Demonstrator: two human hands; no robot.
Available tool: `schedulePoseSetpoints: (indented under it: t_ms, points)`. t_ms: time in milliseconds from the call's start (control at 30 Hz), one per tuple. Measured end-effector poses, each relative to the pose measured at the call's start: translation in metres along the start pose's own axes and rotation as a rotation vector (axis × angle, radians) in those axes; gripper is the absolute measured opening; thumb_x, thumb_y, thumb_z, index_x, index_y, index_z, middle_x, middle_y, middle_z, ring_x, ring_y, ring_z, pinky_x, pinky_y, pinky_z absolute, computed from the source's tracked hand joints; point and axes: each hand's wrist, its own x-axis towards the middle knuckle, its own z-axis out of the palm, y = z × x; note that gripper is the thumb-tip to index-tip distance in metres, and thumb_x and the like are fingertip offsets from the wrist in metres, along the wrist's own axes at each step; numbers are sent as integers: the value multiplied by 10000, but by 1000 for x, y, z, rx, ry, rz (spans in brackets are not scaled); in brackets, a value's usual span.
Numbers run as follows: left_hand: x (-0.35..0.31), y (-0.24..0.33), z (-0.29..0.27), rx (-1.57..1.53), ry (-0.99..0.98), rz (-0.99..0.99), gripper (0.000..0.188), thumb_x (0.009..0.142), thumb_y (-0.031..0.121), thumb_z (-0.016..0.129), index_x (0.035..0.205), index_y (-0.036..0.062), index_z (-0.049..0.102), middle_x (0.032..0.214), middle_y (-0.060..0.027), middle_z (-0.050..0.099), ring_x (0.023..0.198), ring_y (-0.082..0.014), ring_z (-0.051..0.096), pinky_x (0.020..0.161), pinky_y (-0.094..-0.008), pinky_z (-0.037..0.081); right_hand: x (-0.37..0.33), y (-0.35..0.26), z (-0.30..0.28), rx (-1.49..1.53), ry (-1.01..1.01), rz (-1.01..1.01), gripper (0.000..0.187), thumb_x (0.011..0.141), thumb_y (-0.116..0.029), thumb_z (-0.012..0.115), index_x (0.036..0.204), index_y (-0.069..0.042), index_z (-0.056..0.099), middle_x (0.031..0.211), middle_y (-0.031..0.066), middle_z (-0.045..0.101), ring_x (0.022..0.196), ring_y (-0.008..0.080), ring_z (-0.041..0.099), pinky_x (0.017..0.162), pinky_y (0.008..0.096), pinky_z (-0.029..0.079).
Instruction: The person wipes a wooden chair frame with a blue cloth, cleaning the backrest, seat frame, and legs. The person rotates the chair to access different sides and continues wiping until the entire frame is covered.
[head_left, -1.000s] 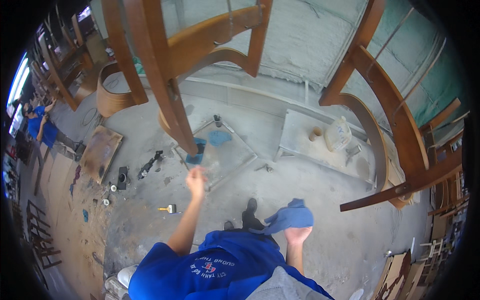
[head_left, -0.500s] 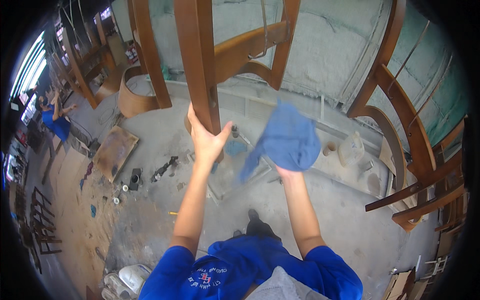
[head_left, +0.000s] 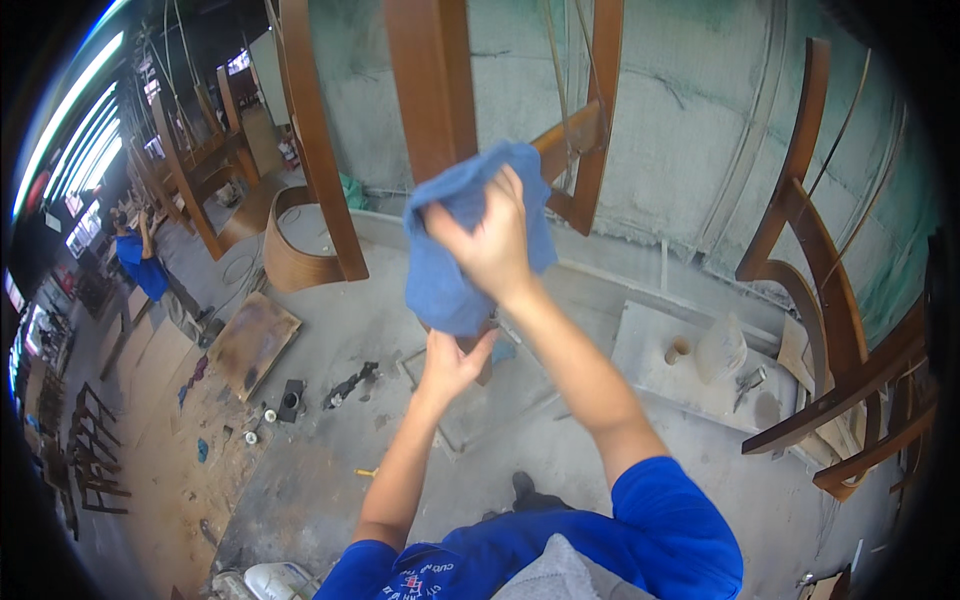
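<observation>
A brown wooden chair frame [head_left: 432, 90] hangs in front of me, its broad leg pointing down toward my body. My right hand [head_left: 495, 240] is closed on a blue cloth [head_left: 450, 285], which it presses around the leg's lower part. Below the cloth, my left hand [head_left: 455, 370] grips the bottom end of the leg, with the thumb on the right side. Its fingers are mostly hidden behind the wood. The cloth covers the stretch of leg between my two hands.
More curved wooden frames hang at the left [head_left: 300, 245] and right [head_left: 830, 265]. On the floor lie a stained board [head_left: 253, 345] and a pale slab [head_left: 650, 350] bearing a cup [head_left: 678, 348] and a plastic jug [head_left: 722, 350]. A co-worker [head_left: 143, 262] stands far left.
My right hand has brought the cloth left onto the leg. My left hand sits lower in view, still at the leg's end. The head view has shifted, and the co-worker's arms have moved.
</observation>
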Motion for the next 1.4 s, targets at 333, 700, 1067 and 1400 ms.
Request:
schedulePoseSetpoints:
  t_ms: [333, 700, 1067, 1400]
  points:
    - [-20, 63, 65, 52, 112, 208, 1029, 835, 169, 912, 1631, -28, 292, 1329, -297, 600, 1178, -470, 626, 976, -500, 518, 98, -46, -67, 5, 27, 68, 388, 777, -137, 888, 1065, 43, 701, 990, 114, 768, 911, 185, 729, 815, 364, 591]
    - [-34, 107, 112, -12, -74, 362, 1144, 835, 215, 918, 1674, -54, 190, 1155, -250, 616, 961, -416, 617, 844, -473, 538, 270, -126, -144, -628, 117, -124, 475, 857, -216, 839, 1197, 51, 641, 1036, 144, 766, 963, 229, 732, 880, 393, 587]
    - [56, 54, 27, 276, -485, 445, 605, 902, 460, 820, 1366, 83, 728, 1175, -180, 778, 1228, -353, 688, 1186, -539, 395, 68, -46, -201, -553, 277, -14, 480, 923, -244, 807, 1243, 11, 557, 1093, 188, 771, 1036, 311, 763, 940, 421, 572]
    - [68, -19, 58, 164, -362, 552, 370, 926, 405, 793, 815, 55, 752, 805, -96, 609, 911, -303, 553, 1000, -462, 430, -149, 72, -166, -749, 253, 26, 228, 970, -126, 658, 1117, 47, 678, 1068, 232, 722, 1011, 415, 704, 941, 471, 530]
